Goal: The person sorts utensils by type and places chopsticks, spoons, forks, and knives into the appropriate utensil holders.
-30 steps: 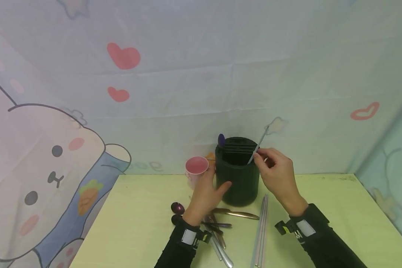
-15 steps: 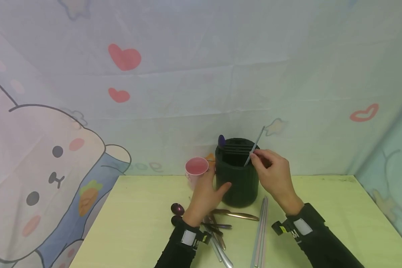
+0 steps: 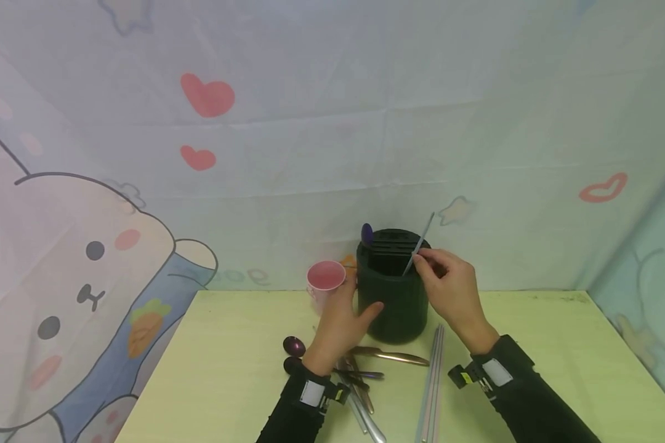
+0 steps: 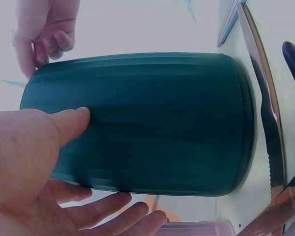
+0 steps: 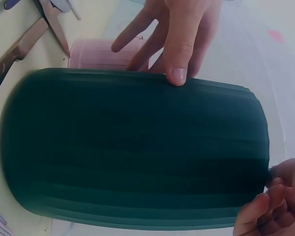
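A dark green utensil holder (image 3: pixel 393 307) with a slotted section at its back stands upright on the table. My left hand (image 3: pixel 343 317) holds its left side, thumb on the front and fingers along the side, as the left wrist view shows. My right hand (image 3: pixel 454 283) pinches a pale blue chopstick (image 3: pixel 421 237) at the holder's right rim. The chopstick leans, its lower end inside the front opening and its top above the rim. A purple spoon (image 3: pixel 367 234) stands in the holder at the back left.
Left of the holder is a pink cup (image 3: pixel 325 280). In front lie a knife (image 3: pixel 390 355), dark spoons (image 3: pixel 294 346) and other cutlery (image 3: pixel 366 412) in a crossed pile. Several pastel chopsticks (image 3: pixel 433 381) lie to the right of the pile. A printed cloth (image 3: pixel 310 141) hangs behind.
My right hand has shifted slightly left, and the chopstick has moved left and a little lower into the holder. My left hand stays on the holder.
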